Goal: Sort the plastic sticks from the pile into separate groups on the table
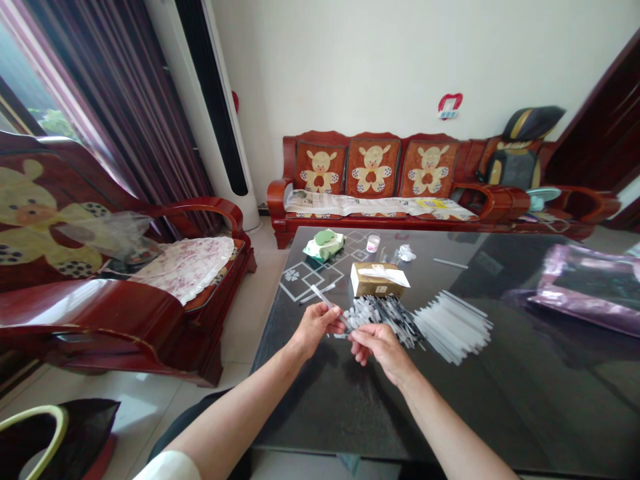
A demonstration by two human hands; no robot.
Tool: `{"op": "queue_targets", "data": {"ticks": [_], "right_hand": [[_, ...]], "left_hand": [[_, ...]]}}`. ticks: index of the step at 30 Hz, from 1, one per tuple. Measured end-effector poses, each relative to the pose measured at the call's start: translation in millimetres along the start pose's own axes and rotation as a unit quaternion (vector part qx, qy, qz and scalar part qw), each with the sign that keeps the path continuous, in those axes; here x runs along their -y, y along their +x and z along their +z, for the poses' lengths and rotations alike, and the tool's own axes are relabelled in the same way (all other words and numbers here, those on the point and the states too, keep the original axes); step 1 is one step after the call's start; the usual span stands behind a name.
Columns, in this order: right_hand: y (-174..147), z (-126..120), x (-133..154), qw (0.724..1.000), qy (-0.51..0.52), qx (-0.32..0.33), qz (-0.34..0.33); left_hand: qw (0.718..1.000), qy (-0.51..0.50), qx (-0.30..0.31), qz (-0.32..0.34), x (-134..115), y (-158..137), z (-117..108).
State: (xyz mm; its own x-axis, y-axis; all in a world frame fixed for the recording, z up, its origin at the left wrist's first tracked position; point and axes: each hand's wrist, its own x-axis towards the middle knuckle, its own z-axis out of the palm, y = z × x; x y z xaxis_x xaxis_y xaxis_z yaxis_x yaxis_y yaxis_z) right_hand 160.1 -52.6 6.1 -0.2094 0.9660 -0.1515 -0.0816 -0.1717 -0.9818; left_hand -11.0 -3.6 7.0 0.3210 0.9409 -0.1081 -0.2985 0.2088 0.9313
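Observation:
My left hand [320,325] is closed on a thin whitish translucent tube [321,294], which slants up and away from the fingers. Close beside it, my right hand [376,343] is pinched near the tube's lower end; what lies between its fingertips is too small to make out. Just beyond my hands is a loose heap of short black and whitish sticks [395,320]. To its right, many whitish tubes [455,327] lie side by side in a fanned bundle. Another tube [317,293] rests on the table behind my left hand.
A gold tissue box [379,280] stands behind the heap on the dark glossy table [320,413]. Farther back are a green wipes pack [324,245], a small cup [373,243], crumpled tissue [406,253] and a single tube [451,264]. A purple-edged plastic bag [555,300] lies right.

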Motion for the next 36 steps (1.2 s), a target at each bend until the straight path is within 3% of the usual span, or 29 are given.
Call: {"op": "queue_targets", "data": {"ticks": [7,16,21,29,36], "right_hand": [[-0.2,1.4,0.0,0.998,0.033,0.018,0.044],[0.3,0.5,0.5,1.0,0.02,-0.01,0.003],[0.1,1.9,-0.5,0.999,0.027,0.015,0.037],[1.8,0.8,-1.8,0.999,0.02,-0.022,0.013],[1.7,2.2,-3.3,0.999,0.031,0.007,0.029]], "left_hand": [[1.0,-0.01,0.005,0.006,0.9,1.4,-1.3],[1.0,-0.006,0.003,0.008,-0.9,-0.1,0.7],[1.0,-0.007,0.002,0.007,-1.8,0.3,0.1],[1.0,-0.004,0.005,0.007,-0.4,0.4,1.2],[1.0,-0.004,0.0,0.009,-1.3,0.5,-0.3]]}}
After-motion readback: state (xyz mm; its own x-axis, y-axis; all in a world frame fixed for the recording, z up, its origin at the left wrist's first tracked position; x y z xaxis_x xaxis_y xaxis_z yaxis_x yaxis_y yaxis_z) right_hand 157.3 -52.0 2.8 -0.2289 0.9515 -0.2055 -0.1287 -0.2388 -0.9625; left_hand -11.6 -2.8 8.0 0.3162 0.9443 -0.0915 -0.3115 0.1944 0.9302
